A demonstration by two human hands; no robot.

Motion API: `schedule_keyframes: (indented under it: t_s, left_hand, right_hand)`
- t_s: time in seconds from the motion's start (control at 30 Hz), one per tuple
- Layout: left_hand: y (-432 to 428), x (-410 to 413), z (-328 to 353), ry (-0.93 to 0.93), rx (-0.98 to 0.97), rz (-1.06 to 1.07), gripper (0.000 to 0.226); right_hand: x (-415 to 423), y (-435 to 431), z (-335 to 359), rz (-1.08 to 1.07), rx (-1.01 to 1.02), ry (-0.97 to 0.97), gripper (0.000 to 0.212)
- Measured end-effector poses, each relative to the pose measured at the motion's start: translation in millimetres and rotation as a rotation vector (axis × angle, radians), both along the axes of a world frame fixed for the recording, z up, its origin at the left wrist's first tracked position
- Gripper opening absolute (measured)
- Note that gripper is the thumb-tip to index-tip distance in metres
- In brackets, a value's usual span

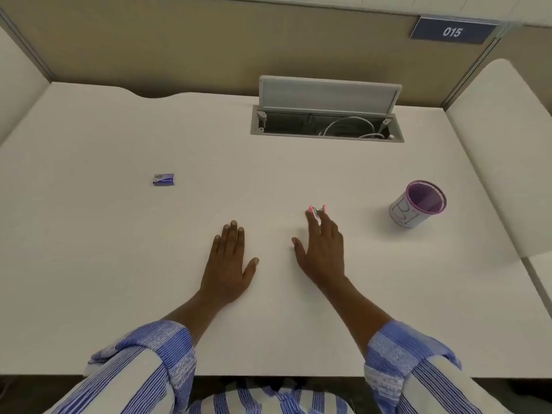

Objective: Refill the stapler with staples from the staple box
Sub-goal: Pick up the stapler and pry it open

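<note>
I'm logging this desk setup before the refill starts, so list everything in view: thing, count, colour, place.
staple box: one, blue and white, far left of the desk, lying flat, well clear of both hands
stapler: one, small, pink and silver, right of centre, partly under the right fingertips
pen cup: one, purple mesh with a white wrap, right side, looks empty
cable hatch: one, grey, back of the desk, lid propped open, white cables inside
number plate: one, blue, reads 015, on the back partition
desk: one, white
left hand: flat on the desk, open, holding nothing
right hand: reaching onto the stapler, fingers open
sleeves: two, blue and white striped, rolled up
</note>
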State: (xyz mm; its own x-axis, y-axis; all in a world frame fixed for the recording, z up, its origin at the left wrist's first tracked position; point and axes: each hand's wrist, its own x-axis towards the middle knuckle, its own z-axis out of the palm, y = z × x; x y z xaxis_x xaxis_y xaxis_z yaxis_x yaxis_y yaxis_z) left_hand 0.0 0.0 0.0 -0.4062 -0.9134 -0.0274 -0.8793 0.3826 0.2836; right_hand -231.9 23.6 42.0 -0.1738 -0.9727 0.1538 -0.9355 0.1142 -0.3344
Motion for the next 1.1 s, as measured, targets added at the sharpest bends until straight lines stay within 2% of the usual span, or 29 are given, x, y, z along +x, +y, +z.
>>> schedule_keyframes:
  t_s: [0.23, 0.3, 0.43, 0.53, 0.67, 0.83, 0.9, 0.97, 1.1]
  left_hand:
    - [-14.4, -8.8, -1.8, -0.022, -0.011, 0.020, 0.082]
    - [-19.8, -10.9, -2.9, -0.025, -0.015, 0.023, 0.082]
    - [-32.7, -19.4, -4.1, -0.012, -0.006, 0.037, 0.082]
    - [-41.3, -25.7, -5.6, 0.015, -0.009, 0.047, 0.082]
    - [-44.7, -27.3, -10.4, 0.007, -0.026, 0.048, 0.082]
    - [-47.1, -26.9, -15.1, -0.001, -0.045, 0.040, 0.082]
    - [-47.1, -27.0, -15.3, -0.016, -0.041, 0.040, 0.082]
    - [-47.3, -27.0, -15.4, -0.015, -0.031, 0.046, 0.082]
    - [-47.8, -26.6, -15.4, -0.013, -0.033, 0.049, 0.082]
  right_hand:
    - [-24.5, -36.9, 0.5, -0.244, 0.147, -0.025, 0.076]
    - [-27.0, -44.2, -2.1, -0.264, 0.161, -0.052, 0.070]
    - [-26.7, -52.5, -7.1, -0.259, 0.118, -0.076, 0.046]
    - [-25.1, -54.5, -8.0, -0.243, 0.101, -0.142, 0.040]
    - [-16.0, -56.6, 4.1, -0.224, 0.112, -0.521, 0.032]
    - [5.2, -60.1, 34.8, -0.382, 0.254, -1.526, 0.030]
    - [9.9, -59.4, 44.9, -0.342, 0.290, -1.832, 0.035]
    - [13.5, -60.0, 53.8, -0.246, 0.354, -1.971, 0.047]
    - [19.5, -60.4, 64.4, -0.122, 0.398, -2.058, 0.062]
